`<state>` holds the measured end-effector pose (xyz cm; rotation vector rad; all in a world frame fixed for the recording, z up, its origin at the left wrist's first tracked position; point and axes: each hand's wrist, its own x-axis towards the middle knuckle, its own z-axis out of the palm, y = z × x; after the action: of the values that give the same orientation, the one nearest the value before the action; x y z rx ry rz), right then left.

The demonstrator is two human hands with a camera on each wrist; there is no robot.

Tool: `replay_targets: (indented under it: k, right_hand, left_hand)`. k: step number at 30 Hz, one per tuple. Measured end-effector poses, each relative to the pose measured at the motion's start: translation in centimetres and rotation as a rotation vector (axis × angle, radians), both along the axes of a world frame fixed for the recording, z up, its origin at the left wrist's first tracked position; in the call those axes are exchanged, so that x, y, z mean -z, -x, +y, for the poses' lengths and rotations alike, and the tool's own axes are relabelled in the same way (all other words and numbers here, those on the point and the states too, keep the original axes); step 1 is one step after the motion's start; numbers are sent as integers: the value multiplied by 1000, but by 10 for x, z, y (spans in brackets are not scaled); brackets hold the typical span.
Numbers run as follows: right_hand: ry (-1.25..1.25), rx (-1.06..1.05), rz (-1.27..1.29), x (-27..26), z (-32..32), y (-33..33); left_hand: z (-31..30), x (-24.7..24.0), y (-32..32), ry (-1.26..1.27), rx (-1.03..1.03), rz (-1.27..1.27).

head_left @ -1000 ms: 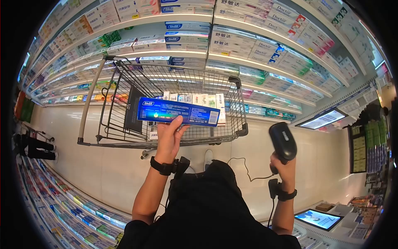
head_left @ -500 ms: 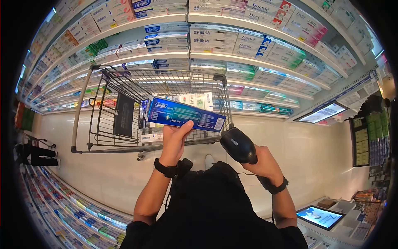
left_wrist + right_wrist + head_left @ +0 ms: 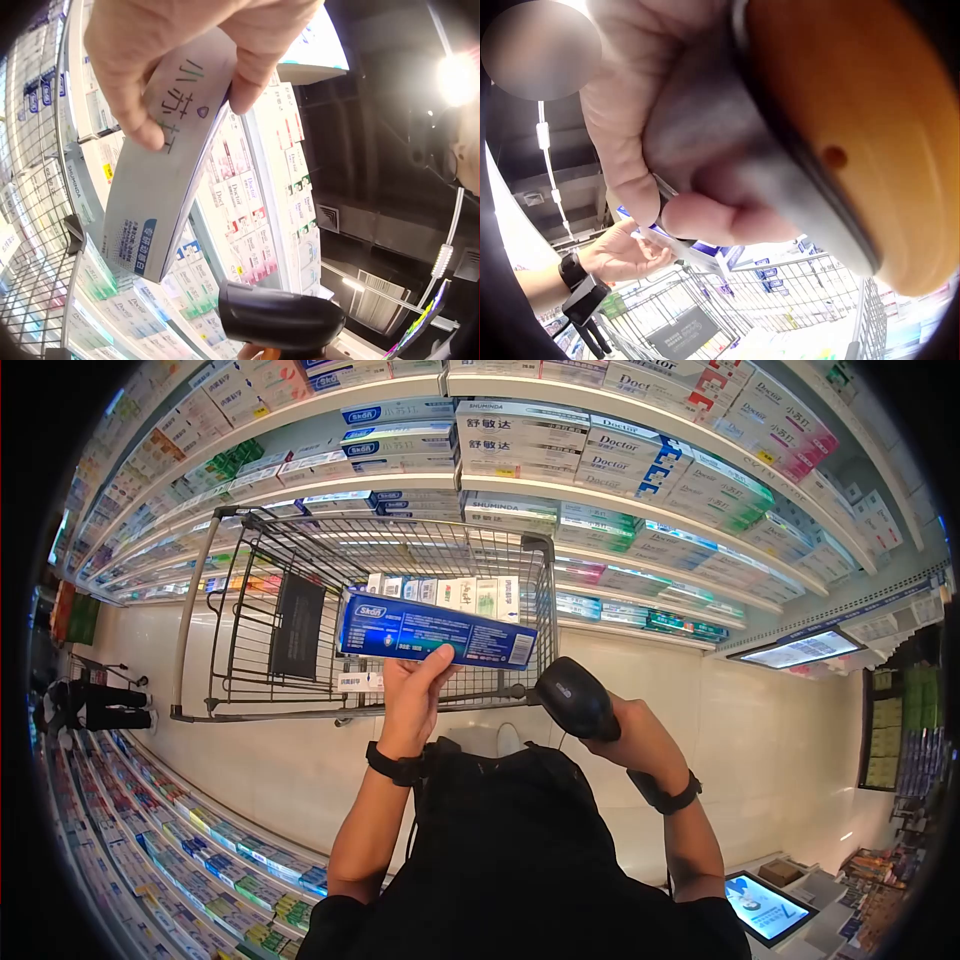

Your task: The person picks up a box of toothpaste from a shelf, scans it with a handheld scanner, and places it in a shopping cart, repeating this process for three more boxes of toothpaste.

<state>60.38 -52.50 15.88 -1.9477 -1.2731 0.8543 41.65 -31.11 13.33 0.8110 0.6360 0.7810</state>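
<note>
My left hand (image 3: 410,695) grips a long blue toothpaste box (image 3: 430,632) over the shopping cart (image 3: 298,625), thumb across its printed blue face. A white barcode label shows at that face's right end. In the left wrist view, fingers and thumb pinch the box (image 3: 161,176) by its edges, with a white side showing. My right hand (image 3: 642,738) holds a black barcode scanner (image 3: 575,696) by its handle. The scanner's head is just right of and below the box's barcode end, apart from it. In the right wrist view the scanner's orange side (image 3: 855,135) fills much of the frame.
Several toothpaste boxes (image 3: 470,596) stand in the cart. Beyond it, shelves (image 3: 360,482) hold stacked toothpaste boxes; more shelves (image 3: 190,840) run behind on the left. A lit screen (image 3: 765,905) is at the lower right. Another person's legs (image 3: 110,705) show at the far left.
My right hand has brought the scanner left from out at the side to near the box's barcode end. The box tilted briefly, then came back nearer level, still in my left hand.
</note>
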Motion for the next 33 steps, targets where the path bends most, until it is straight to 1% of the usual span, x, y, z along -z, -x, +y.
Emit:
replay_targets:
  k: [6, 11, 13, 15, 17, 19, 23, 25, 28, 31, 33]
  right_hand:
    - [230, -117, -69, 8, 42, -30]
    - [324, -338, -169, 50, 98, -41]
    - [462, -390, -153, 61, 130, -34]
    - [590, -472, -182, 87, 162, -27]
    - [699, -568, -259, 138, 182, -27]
    - [891, -574, -364, 179, 198, -22]
    - [1020, -637, -497, 248, 207, -17]
    - [1078, -595, -552, 272, 203, -8]
    - [1092, -504, -639, 293, 191, -2]
    - [1105, -466, -665, 308, 182, -3]
    - [1122, -452, -661, 315, 177, -6]
  left_hand:
    - [46, 15, 31, 42, -194, 25]
    - [94, 30, 64, 105, -319, 9]
    - [113, 35, 74, 136, -328, -30]
    - [130, 37, 86, 159, -346, -59]
    - [149, 46, 99, 187, -324, -83]
    - [164, 50, 106, 213, -295, -122]
    - [189, 58, 122, 236, -250, -142]
    - [200, 61, 129, 222, -267, -127]
    - [215, 56, 139, 243, -305, -98]
    - [225, 61, 150, 215, -342, -100]
    - [227, 65, 156, 220, -332, -105]
